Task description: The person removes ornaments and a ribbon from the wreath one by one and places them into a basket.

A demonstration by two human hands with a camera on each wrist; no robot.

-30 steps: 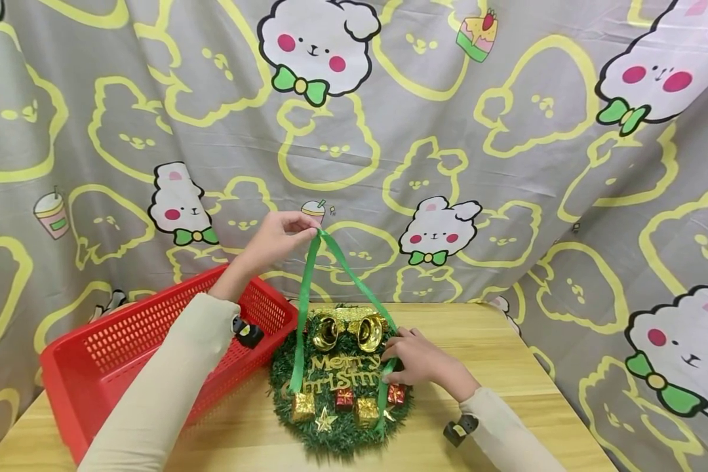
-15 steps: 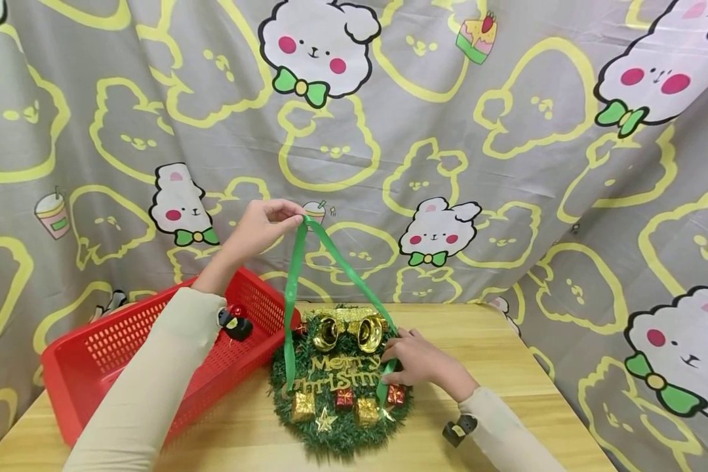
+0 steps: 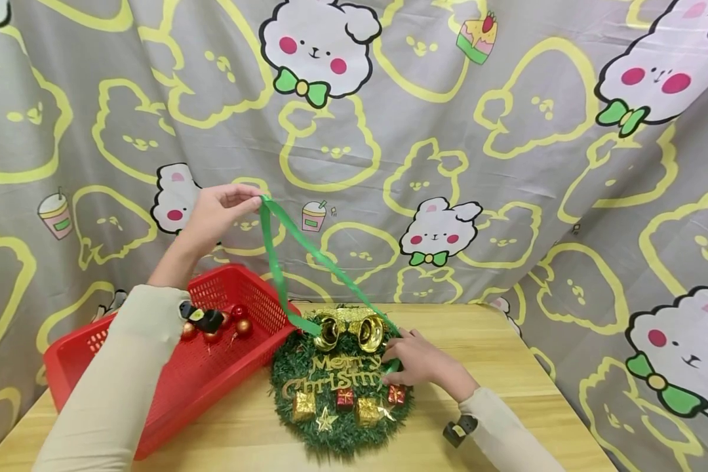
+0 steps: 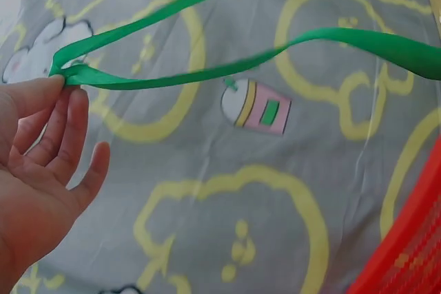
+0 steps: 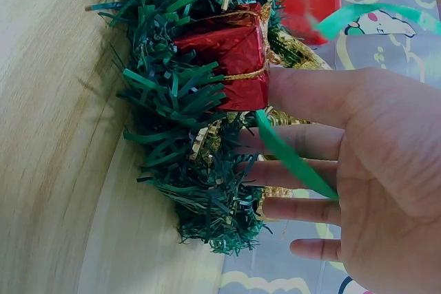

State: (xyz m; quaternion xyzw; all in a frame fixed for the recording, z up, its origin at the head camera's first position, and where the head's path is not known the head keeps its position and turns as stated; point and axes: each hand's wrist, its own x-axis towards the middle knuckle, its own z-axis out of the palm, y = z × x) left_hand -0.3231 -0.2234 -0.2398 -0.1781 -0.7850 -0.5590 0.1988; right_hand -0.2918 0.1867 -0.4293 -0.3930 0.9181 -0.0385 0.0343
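Thumb and fingertips of my left hand (image 3: 221, 213) pinch a green ribbon (image 3: 313, 249) high above the table, over the basket's back edge. Two strands hang from that pinch; the left wrist view shows the folded ribbon (image 4: 165, 82) at the fingertips. One strand slants down to my right hand (image 3: 419, 360), the other dangles over a gold bell (image 3: 327, 334). Flat on the table lies a green tinsel Christmas wreath (image 3: 342, 439) with gold lettering and small gift boxes. The right hand's straight fingers rest on its right side, thumb against a red gift box (image 5: 234, 60), ribbon crossing them.
A red plastic basket (image 3: 171, 416) stands at the left, its corner close against the wreath. Several shiny ball ornaments (image 3: 244, 327) lie inside it. Behind the wooden table (image 3: 478, 328) hangs a grey curtain (image 3: 525, 216) with cartoon prints.
My left hand has moved left and up with the ribbon, swinging its loose strand from the wreath's lower left up to the bell. Ornaments in the basket have come into sight. The right hand stays put.
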